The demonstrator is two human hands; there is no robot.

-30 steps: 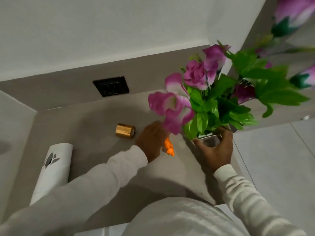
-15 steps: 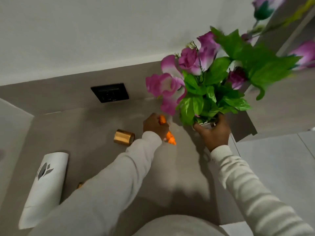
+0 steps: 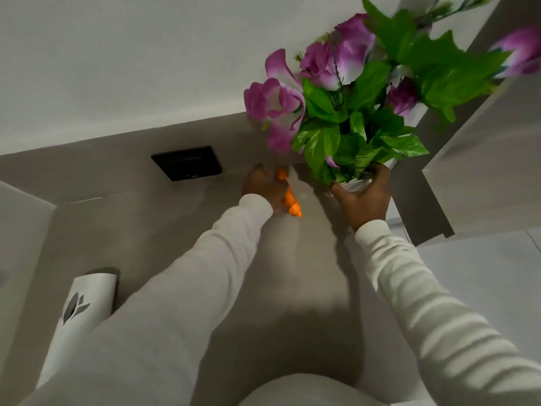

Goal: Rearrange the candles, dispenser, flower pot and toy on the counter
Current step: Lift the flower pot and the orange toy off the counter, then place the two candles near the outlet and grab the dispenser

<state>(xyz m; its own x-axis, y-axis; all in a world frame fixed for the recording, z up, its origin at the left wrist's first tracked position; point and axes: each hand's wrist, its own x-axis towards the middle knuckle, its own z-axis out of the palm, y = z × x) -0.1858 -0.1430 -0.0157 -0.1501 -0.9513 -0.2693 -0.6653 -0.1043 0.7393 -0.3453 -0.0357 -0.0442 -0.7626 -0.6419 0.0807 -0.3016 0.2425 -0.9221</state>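
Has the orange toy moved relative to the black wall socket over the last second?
Yes. The toy, held in the left hand, has gone toward the back wall, ending level with the socket.

Flower pot: white pot, only a strip of its rim and wall showing; filled with purple-pink blooms and glossy green leaves that spread up and right; at the far right of the tabletop, near the back wall.
Toy: small, bright orange, elongated; its pointed end aims toward the camera; just left of the flower pot.
Dispenser: white cylinder with a dark leaf-like emblem; at the near left of the tabletop, well apart from toy and pot.
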